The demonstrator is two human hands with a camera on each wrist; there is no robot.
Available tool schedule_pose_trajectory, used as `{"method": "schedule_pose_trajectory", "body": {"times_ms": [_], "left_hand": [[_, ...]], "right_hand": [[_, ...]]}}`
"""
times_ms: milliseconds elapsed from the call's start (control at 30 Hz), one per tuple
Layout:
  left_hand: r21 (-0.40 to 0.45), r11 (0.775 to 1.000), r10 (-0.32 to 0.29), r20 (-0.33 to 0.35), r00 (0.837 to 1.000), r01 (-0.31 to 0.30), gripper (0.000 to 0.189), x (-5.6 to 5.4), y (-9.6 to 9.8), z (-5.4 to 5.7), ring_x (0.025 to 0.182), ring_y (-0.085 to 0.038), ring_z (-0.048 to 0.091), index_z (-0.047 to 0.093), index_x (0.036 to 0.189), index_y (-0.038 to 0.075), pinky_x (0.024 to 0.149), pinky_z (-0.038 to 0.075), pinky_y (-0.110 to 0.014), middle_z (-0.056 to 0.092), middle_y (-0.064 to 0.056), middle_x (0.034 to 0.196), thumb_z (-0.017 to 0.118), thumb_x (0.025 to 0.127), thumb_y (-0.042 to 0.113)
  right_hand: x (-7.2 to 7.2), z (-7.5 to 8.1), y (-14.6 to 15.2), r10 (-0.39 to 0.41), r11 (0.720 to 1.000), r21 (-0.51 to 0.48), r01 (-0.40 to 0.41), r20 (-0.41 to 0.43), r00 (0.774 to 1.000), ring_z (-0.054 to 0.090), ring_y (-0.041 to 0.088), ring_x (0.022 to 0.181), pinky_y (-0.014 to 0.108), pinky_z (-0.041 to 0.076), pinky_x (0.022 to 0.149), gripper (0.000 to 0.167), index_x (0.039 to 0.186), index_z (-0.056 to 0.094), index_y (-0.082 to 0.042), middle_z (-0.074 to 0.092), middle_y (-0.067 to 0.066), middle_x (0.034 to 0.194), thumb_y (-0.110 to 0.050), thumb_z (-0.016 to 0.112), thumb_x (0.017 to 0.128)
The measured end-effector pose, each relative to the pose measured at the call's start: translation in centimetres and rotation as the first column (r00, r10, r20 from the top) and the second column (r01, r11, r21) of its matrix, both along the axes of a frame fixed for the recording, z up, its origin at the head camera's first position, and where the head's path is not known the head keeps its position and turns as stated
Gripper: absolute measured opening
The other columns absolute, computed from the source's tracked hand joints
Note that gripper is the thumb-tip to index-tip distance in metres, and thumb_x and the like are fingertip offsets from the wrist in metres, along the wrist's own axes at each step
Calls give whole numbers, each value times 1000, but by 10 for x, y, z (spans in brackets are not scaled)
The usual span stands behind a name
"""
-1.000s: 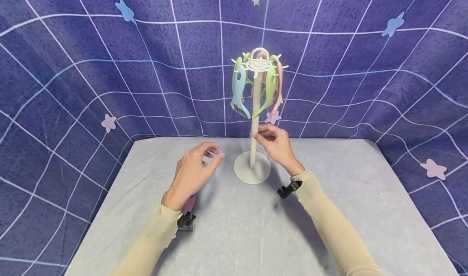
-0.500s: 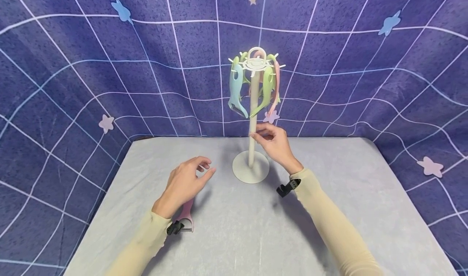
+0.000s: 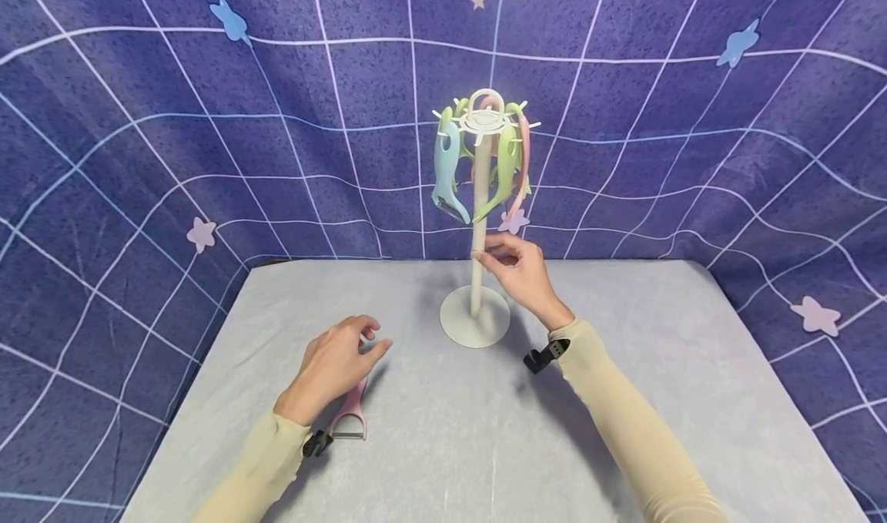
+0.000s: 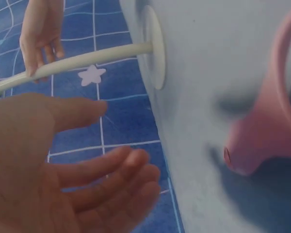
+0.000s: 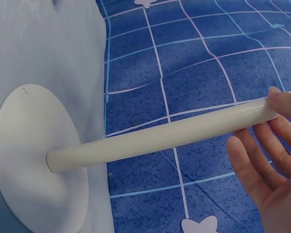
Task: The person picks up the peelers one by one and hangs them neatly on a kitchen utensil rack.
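In the head view, a white stand (image 3: 476, 280) with a round base rises upright from the table, and my right hand (image 3: 521, 273) pinches its pole between thumb and fingers. From the hooks on its top hang several peelers, among them a blue peeler (image 3: 448, 165), a green peeler (image 3: 509, 169) and a pink one farther right. On the table to the left lies another pink peeler (image 3: 354, 403), its blade end toward me. Over its handle end hovers my left hand (image 3: 333, 361), fingers loosely bent and holding nothing; the left wrist view shows this peeler (image 4: 254, 138) beside the palm.
A grey-white cloth (image 3: 589, 446) covers the table. Behind and at both sides hangs a purple-blue curtain (image 3: 333, 153) with grid lines and stars, close behind the stand. Each wrist wears a black camera strap.
My left hand has drawn back toward me and to the left, lower over the table, uncovering more of the pink peeler. The right hand keeps its hold on the pole.
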State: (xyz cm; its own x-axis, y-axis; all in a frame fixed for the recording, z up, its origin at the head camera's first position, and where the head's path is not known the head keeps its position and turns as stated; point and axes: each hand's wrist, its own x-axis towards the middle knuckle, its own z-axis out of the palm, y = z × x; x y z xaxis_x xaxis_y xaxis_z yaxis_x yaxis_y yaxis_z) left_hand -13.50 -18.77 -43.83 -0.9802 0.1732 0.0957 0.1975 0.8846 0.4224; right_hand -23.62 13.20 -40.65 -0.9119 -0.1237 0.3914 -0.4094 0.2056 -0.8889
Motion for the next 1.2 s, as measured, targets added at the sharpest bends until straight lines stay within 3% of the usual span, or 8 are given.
{"method": "schedule_pose_trajectory", "body": {"times_ms": [200, 333, 467, 700, 1033, 1200], "left_hand": [[-122, 991, 71, 140, 988, -54, 62, 7, -9, -3, 108, -40, 69, 64, 134, -1, 89, 58, -60, 68, -16, 116, 72, 99, 49], [-165, 984, 96, 176, 980, -67, 68, 13, -13, -4, 106, -45, 68, 62, 132, -8, 87, 58, -61, 66, -23, 116, 72, 98, 50], [-191, 980, 97, 185, 978, -61, 65, 18, -15, -3, 95, -43, 70, 65, 122, -7, 82, 58, -60, 66, -21, 107, 72, 98, 52], [-221, 974, 97, 230, 968, -45, 61, 25, -13, -6, 80, -33, 68, 66, 101, 1, 76, 57, -57, 65, -11, 89, 75, 93, 61], [-236, 971, 100, 235, 967, -43, 44, 30, -8, -17, 63, -24, 56, 62, 83, 6, 56, 50, -42, 57, -6, 71, 78, 95, 45], [-244, 969, 87, 254, 963, -23, 40, 33, -9, -16, 61, -22, 53, 60, 76, 11, 54, 46, -38, 55, -3, 66, 78, 94, 41]], "right_hand": [[16, 21, -3, 7, 1000, -4, -7, 1, 1000, 72, 53, 89, 22, 61, 76, 21, 116, 75, 10, 76, 32, 103, 3, 77, 97], [17, 22, -3, 8, 1000, 1, -8, -8, 1000, 73, 50, 87, 23, 62, 76, 21, 116, 75, 9, 76, 31, 102, 2, 77, 97], [16, 22, -3, 4, 1000, 9, -4, -12, 1000, 73, 49, 86, 21, 61, 75, 21, 116, 75, 9, 76, 31, 101, 2, 77, 97], [16, 21, -2, 12, 1000, -12, -12, -3, 1000, 69, 60, 90, 20, 60, 75, 21, 117, 74, 10, 75, 33, 101, 2, 76, 97], [17, 20, -3, 7, 1000, 3, -7, -13, 1000, 71, 57, 89, 31, 63, 77, 21, 116, 75, 10, 76, 32, 101, 2, 77, 97], [5, 6, -1, 1, 1000, 9, -1, -7, 1000, 72, 56, 89, 36, 63, 78, 21, 116, 75, 9, 75, 32, 102, 3, 77, 97]]}}
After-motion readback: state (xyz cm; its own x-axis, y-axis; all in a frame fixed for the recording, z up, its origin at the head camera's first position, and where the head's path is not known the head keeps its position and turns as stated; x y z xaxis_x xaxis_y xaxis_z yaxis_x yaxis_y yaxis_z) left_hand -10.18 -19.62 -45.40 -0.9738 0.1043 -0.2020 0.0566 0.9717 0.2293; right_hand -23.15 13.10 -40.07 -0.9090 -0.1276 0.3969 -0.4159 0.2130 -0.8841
